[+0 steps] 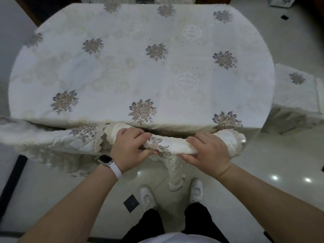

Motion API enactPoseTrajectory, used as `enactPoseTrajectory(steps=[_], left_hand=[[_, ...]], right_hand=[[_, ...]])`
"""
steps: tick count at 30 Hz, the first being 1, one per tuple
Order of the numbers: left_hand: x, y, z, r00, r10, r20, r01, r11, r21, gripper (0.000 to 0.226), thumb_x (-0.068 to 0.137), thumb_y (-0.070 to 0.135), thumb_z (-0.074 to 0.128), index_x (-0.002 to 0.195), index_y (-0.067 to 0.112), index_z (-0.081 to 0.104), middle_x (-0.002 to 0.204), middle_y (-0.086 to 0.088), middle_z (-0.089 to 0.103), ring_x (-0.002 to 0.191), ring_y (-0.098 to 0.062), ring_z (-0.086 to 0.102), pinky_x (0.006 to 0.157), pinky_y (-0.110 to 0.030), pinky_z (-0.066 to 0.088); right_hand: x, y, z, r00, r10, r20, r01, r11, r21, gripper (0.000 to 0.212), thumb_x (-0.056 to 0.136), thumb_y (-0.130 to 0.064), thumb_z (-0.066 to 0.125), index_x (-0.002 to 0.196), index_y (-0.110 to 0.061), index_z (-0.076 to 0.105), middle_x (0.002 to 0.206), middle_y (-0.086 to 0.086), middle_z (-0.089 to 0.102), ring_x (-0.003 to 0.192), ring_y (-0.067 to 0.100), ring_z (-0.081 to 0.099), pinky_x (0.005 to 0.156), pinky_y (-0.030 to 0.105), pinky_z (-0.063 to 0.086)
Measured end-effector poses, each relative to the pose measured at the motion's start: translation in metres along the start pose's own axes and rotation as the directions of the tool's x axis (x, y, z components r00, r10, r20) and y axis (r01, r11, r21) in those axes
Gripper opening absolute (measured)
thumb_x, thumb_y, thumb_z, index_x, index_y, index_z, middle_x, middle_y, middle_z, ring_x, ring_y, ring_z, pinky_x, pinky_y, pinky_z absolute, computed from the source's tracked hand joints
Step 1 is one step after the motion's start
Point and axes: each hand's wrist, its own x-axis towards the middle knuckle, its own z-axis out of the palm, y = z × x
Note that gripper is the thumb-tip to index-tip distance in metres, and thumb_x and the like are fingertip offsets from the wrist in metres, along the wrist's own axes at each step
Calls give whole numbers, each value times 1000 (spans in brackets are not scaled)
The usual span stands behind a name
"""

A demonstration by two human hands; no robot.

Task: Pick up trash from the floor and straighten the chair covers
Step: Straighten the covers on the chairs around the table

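Observation:
A cream chair cover (175,145) with embroidered grey-brown flowers and lace trim is draped over the top of a chair back pushed against the table's near edge. My left hand (130,149), with a watch on its wrist, grips the cover at its left part. My right hand (208,151) grips it at the right part. A strip of the cover hangs down between my hands toward the floor. No trash shows on the floor.
A large oval table (140,67) under a matching flowered cloth fills the view ahead. Another covered chair (52,141) stands at the left, one more (296,90) at the right. Glossy tiled floor (263,172) lies around my feet.

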Motion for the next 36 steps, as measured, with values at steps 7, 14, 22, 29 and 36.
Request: enactPoseTrajectory(steps=[7, 14, 22, 29, 36], left_hand=[[5, 1, 6, 995, -75, -67, 73, 997, -29, 59, 74, 65, 62, 101, 13, 73, 92, -3, 66, 87, -28, 63, 83, -47, 46], [8, 8, -2, 981, -138, 135, 148, 986, -72, 67, 77, 67, 51, 114, 14, 69, 108, -6, 66, 106, -32, 56, 97, -48, 35], [10, -1, -6, 978, -100, 182, 118, 989, -91, 69, 77, 68, 47, 117, 15, 67, 113, -6, 65, 110, -31, 55, 99, -47, 32], [-6, 2, -15, 980, -105, 167, 138, 970, -200, 60, 87, 54, 58, 134, 16, 58, 140, -4, 54, 135, -25, 42, 115, -49, 25], [-45, -2, -49, 962, -247, 118, 259, 961, -98, 54, 91, 45, 60, 137, 16, 55, 145, -5, 50, 136, -24, 42, 114, -45, 31]], right_hand=[[13, 8, 5, 999, -27, -23, 26, 999, -45, 47, 85, -61, 57, 82, -15, 69, 73, 1, 58, 64, 23, 52, 55, 33, 42], [12, 9, 3, 999, -20, 35, 21, 999, -39, 49, 85, -61, 56, 86, -14, 69, 72, 5, 57, 64, 25, 53, 52, 34, 43], [17, 0, -8, 981, 59, 185, -45, 996, -78, 50, 84, -61, 54, 97, -15, 70, 77, 6, 57, 69, 27, 53, 58, 36, 43], [33, -34, -17, 934, 7, 356, 20, 997, -73, 49, 84, -55, 51, 112, -15, 62, 101, 3, 61, 90, 25, 58, 79, 39, 46], [89, -82, -17, 951, -66, 302, 69, 998, 2, 53, 86, -54, 50, 122, -16, 60, 119, 5, 62, 107, 27, 57, 92, 42, 43]])
